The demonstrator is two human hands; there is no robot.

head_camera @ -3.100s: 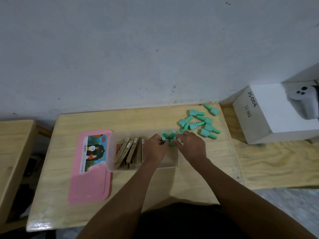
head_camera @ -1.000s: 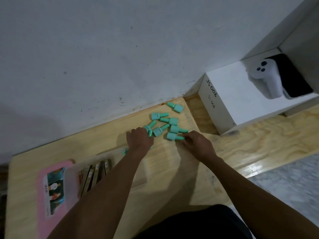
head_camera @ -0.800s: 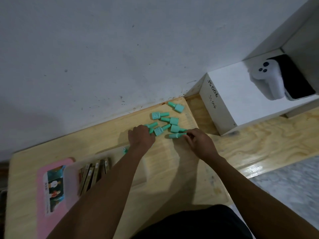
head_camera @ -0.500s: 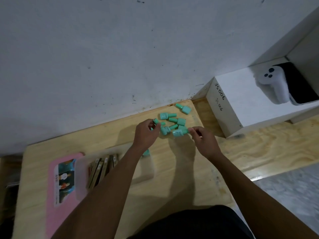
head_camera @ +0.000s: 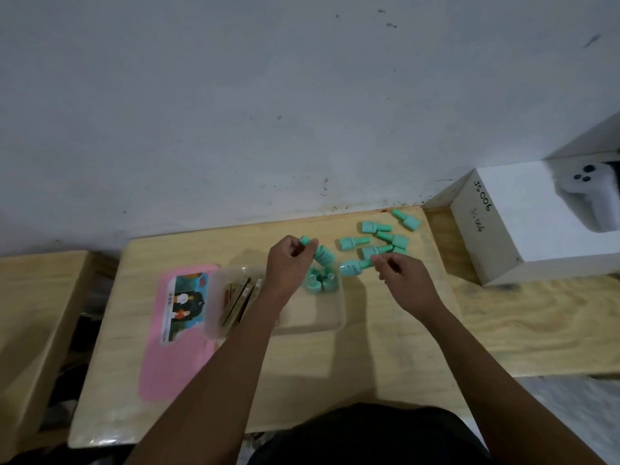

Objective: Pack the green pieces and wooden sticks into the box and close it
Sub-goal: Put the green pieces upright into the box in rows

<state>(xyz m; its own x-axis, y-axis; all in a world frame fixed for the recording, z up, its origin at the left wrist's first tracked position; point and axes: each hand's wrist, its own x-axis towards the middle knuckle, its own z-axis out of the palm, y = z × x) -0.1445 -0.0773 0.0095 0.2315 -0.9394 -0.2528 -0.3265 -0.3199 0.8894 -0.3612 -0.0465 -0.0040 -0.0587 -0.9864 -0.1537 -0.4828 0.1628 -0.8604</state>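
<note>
green piece (head_camera: 322, 255) pinched in left hand (head_camera: 289, 263) over the box (head_camera: 315, 325), second green piece (head_camera: 351, 267) pinched in right hand (head_camera: 402, 284) beside it.

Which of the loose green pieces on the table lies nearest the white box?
The far-right green piece, at the table's back corner. It lies apart, beyond the cluster of other pieces, closest to the white box.

A bare, makeshift workroom: a scuffed, speckled white wall (head_camera: 235, 112) rises directly behind an unfinished plywood surface (head_camera: 335, 364), with a second raw wooden bench (head_camera: 33, 313) at left. At right, a plain white box (head_camera: 523, 236) hand-marked "JS006" carries a white handheld controller (head_camera: 590, 196) on an adjoining plywood board (head_camera: 536, 323).
</note>
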